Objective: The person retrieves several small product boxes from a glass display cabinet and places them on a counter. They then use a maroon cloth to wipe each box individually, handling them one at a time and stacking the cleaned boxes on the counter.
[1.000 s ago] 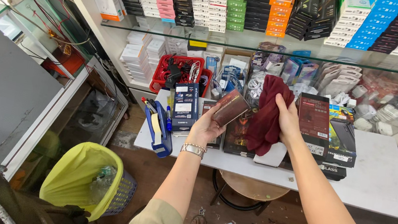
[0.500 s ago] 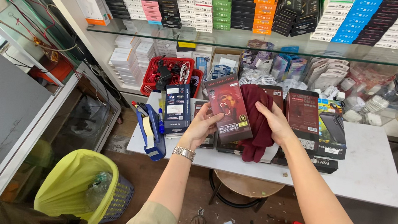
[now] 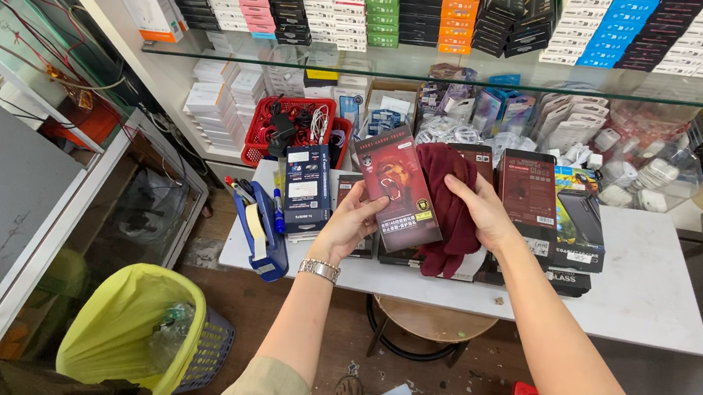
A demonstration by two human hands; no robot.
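Wiping step: left hand (image 3: 355,218) grips the dark red box (image 3: 397,191); right hand (image 3: 477,206) clutches the maroon cloth (image 3: 447,202), needing a firm pass across the box.

one camera on the head looks down from high up, with the tabletop (image 3: 643,296) far below and shelves beyond.

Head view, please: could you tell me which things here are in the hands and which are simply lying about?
In hand:
- flat dark-red box, held by the left hand
- maroon cloth, pressed against it by the right hand

Lying about:
- blue tape dispenser at the white table edge
- red basket of cables
- yellow-lined bin on the floor
- stacked boxes on the table
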